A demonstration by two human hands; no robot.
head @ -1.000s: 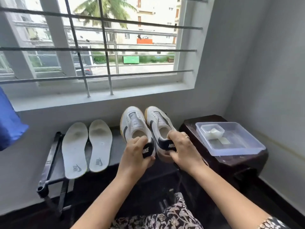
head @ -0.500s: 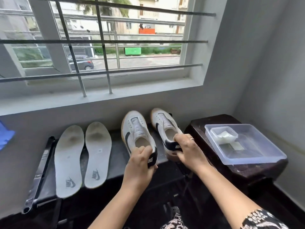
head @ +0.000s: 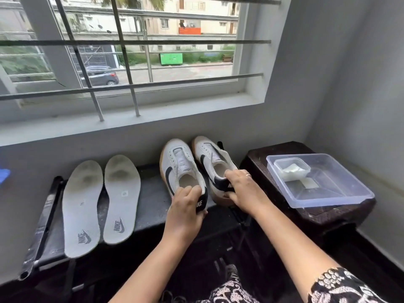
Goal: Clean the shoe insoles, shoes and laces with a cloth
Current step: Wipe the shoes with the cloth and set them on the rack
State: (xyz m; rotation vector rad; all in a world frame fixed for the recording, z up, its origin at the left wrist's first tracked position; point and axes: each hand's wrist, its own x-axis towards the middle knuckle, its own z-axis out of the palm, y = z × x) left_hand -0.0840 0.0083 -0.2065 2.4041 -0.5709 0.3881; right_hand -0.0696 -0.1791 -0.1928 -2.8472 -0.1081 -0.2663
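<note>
White left shoe (head: 178,164) and right shoe (head: 211,155) sit side by side on a dark rack (head: 153,189), lengthwise away from the viewer, toes at the wall, heels at the near edge. The left hand (head: 185,207) curls round the left shoe's heel and the right hand (head: 243,191) round the right shoe's, which seems slightly lifted. Two insoles (head: 83,204) lie parallel further left with bare rack between, and a stool (head: 258,162) bearing a clear tub (head: 347,184) stands close on the right.

Two forearms show, both bare from the wrist up. The right hand (head: 244,191) wears a thin, pale metal ring (head: 248,175) on one finger. At near right, a black sleeve with a white floral print (head: 336,285) covers the right upper arm. More black fabric with the same white floral print (head: 227,290) shows at near centre.
</note>
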